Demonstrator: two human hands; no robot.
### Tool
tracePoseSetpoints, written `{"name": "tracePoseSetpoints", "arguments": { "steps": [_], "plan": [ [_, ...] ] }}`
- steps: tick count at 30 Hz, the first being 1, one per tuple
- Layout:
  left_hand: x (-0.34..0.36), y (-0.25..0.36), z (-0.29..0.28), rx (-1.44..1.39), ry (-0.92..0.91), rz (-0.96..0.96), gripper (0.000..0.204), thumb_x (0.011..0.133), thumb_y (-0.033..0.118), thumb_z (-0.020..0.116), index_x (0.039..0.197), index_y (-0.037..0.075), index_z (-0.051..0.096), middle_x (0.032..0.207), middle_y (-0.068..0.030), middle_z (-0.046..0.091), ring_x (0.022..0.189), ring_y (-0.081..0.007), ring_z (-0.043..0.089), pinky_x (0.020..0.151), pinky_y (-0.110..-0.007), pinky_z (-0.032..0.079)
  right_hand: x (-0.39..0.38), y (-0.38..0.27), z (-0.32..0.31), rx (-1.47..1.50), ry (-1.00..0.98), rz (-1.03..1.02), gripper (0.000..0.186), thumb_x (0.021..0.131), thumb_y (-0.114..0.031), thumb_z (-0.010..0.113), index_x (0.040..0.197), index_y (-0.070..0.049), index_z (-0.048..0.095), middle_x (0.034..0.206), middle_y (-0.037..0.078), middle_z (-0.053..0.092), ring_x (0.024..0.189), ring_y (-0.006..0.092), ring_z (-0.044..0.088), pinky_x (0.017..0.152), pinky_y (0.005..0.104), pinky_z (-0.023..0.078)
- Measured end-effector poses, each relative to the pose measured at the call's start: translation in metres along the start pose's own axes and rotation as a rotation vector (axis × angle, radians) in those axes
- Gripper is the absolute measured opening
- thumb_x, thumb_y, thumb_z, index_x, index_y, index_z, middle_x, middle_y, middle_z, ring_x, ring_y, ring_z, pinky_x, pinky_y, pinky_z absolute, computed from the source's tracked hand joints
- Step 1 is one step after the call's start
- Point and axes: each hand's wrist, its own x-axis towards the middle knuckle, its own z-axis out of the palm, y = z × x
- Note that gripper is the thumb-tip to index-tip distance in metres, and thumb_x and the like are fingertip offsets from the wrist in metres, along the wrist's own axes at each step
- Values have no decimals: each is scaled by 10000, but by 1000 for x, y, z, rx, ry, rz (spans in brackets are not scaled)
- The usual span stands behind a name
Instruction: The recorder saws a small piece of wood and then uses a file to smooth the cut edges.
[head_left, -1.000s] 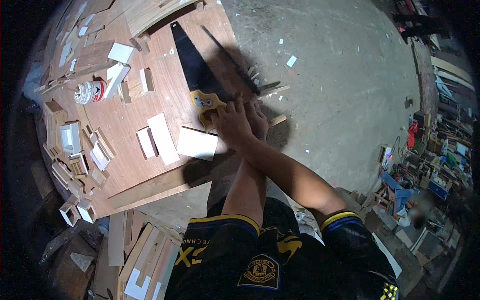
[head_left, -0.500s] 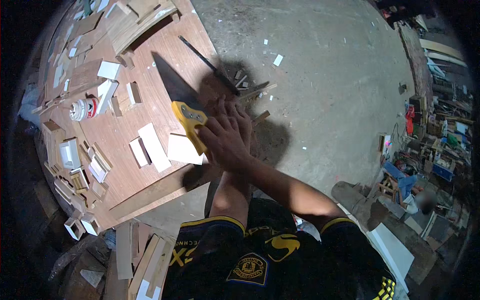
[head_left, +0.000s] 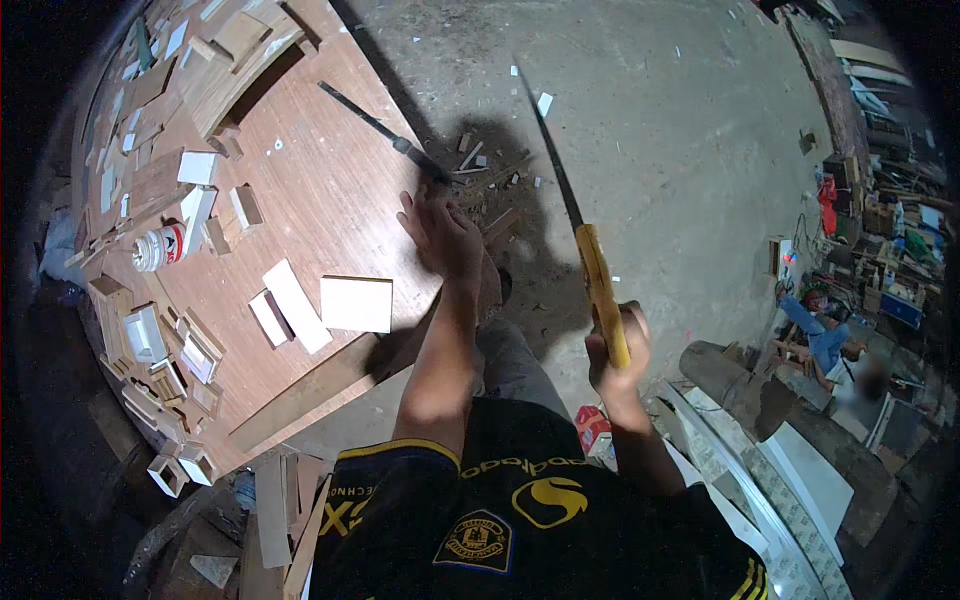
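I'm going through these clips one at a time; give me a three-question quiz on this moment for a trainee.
1. Which hand holds the dark-bladed, yellow-handled handsaw?
2. True or false: the handsaw lies flat on the brown wooden tabletop.
3. Which is nearest the left hand?
A) white cylindrical tub with a red band
B) slender dark tool with a black handle
C) handsaw

Key: 1. The right hand. 2. False; it is held away from the tabletop. 3. B.
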Motion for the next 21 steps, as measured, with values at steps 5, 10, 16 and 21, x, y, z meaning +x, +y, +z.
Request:
{"name": "tracePoseSetpoints", "arguments": {
  "steps": [5, 10, 16, 21],
  "plan": [
    [5, 4, 1, -95, -20, 7, 82, 910, 74, 511, 959, 41, 567, 1263, -182, 537, 1306, -454, 410, 1085, -631, 276, -18, 23, 28, 81, 105, 430, 181, 777, -103, 760, 802, -6, 609, 612, 110, 539, 510, 306, 527, 516, 352, 429],
    [6, 2, 2, -39, -2, 25, 67, 892, 53, 502, 908, 50, 567, 1254, -180, 546, 1300, -454, 415, 1074, -631, 288, -23, 25, 38, 80, -79, 264, 178, 809, -171, 747, 858, -39, 639, 723, 144, 607, 635, 347, 598, 578, 393, 454],
    [6, -2, 5, -52, -37, 36, 51, 853, 67, 522, 865, 74, 570, 1258, -150, 545, 1287, -450, 428, 1063, -626, 302, -40, 28, 52, 208, -43, 248, 197, 829, -172, 734, 925, -28, 641, 761, 133, 622, 684, 313, 628, 605, 392, 464],
    [6, -3, 5, -1, -70, 29, 69, 868, 102, 510, 870, 76, 573, 1270, -144, 530, 1300, -439, 413, 1073, -617, 294, -48, 30, 53, 160, -47, 214, 243, 887, -253, 673, 930, -16, 638, 712, 122, 595, 590, 287, 621, 528, 332, 449]
  ]
}}
